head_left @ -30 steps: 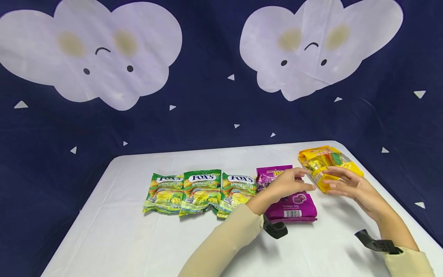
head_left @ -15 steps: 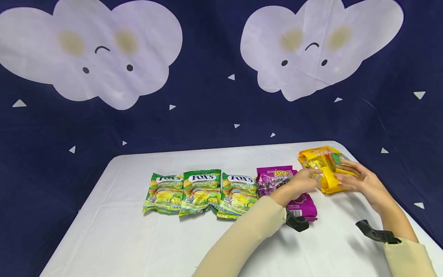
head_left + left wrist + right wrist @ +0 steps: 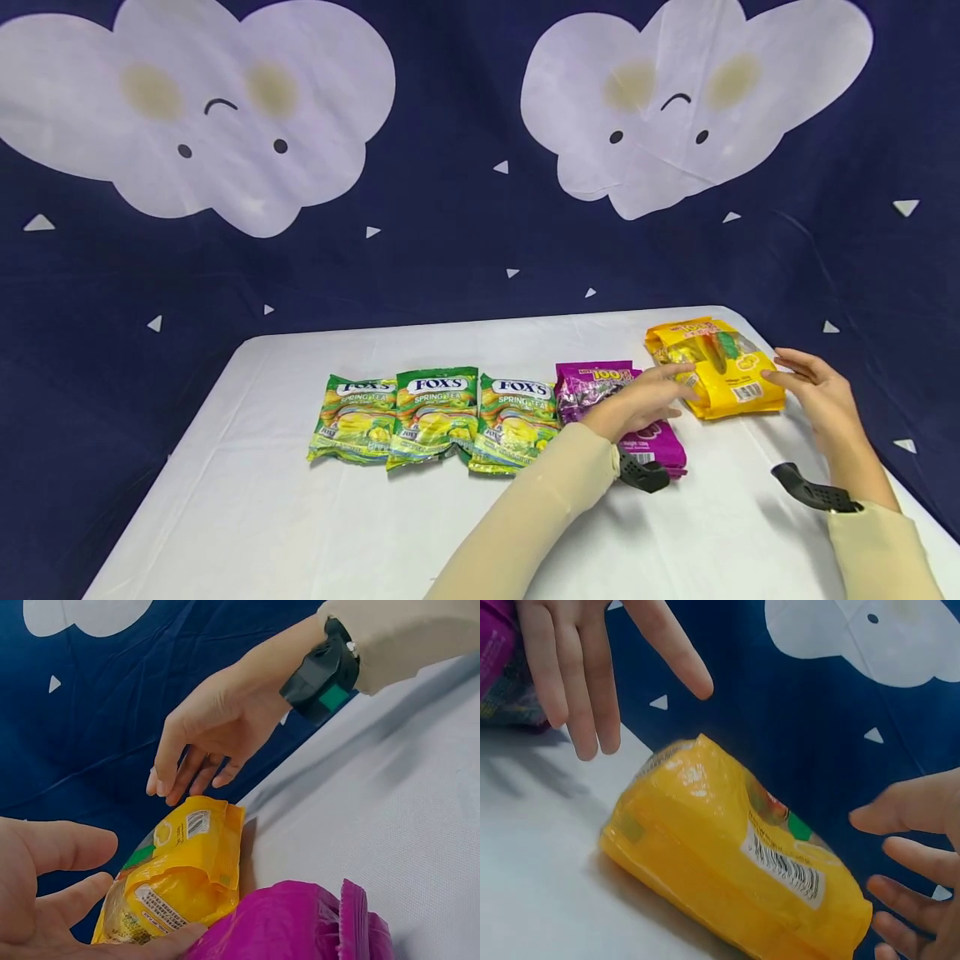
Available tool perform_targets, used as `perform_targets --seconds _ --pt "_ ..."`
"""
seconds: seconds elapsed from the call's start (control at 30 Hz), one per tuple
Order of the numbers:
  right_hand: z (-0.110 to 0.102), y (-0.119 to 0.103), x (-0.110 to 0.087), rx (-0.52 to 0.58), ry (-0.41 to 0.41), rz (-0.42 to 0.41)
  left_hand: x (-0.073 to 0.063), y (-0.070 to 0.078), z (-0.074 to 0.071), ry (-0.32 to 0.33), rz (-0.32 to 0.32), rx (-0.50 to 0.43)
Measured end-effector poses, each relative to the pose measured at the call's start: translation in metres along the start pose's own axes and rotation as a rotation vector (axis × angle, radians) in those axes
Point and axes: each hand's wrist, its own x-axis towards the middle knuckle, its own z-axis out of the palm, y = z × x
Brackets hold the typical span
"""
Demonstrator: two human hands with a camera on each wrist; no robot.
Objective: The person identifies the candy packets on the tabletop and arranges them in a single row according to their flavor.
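Note:
At the far right of the table lies a yellow candy bag [image 3: 738,387] with a barcode and a clear window. My left hand [image 3: 641,404] reaches over the purple candy bag [image 3: 600,387], its fingers spread near the yellow bag's left side. On the other side, my right hand [image 3: 821,400] has its fingertips right at the yellow bag's right edge. In the right wrist view the yellow bag [image 3: 735,855] sits between both hands, whose fingers are loose and hold nothing. The left wrist view shows the right hand [image 3: 217,727] above the yellow bag's barcode end.
Left of the purple bag, three green Fox's candy bags [image 3: 437,417] lie in a row. They rest on a white-covered table [image 3: 315,525]. Behind it hangs a dark blue cloth [image 3: 450,283] with white clouds. The table's right edge runs close to the yellow bag.
My left hand has moved right, from over the purple bag's middle toward the yellow bag. My right hand has drawn right, off the yellow bag's front to its right edge.

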Motion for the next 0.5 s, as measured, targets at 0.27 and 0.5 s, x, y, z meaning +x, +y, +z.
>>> perform_targets --seconds 0.27,0.5 --pt "0.000 0.012 0.020 -0.075 -0.118 0.067 0.004 -0.001 0.002 0.022 -0.023 -0.035" --pt "-0.002 0.019 0.023 -0.071 -0.226 0.046 0.008 -0.006 0.001 0.017 0.000 -0.146"
